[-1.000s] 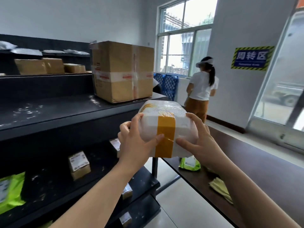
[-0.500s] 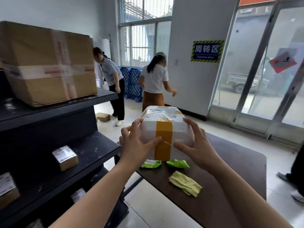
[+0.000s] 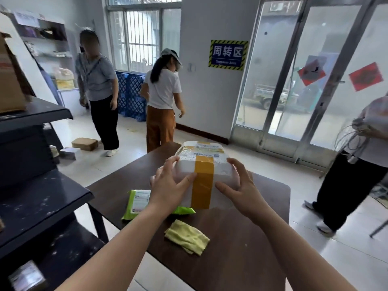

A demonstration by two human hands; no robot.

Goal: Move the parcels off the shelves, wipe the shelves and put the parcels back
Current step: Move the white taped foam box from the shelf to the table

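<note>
Both L hand (image 3: pixel 168 186) & R hand (image 3: pixel 244 191) clasp foam parcel (image 3: pixel 189 164), now lower over table (image 3: pixel 241 259) than before.

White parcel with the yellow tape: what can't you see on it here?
- Label on top of the white parcel: head view, too small and blurred to read.
- Its underside: head view, hidden by the parcel itself, so whether it touches the table cannot be told.
- Its side walls: head view, partly covered by the left hand and right hand.
</note>
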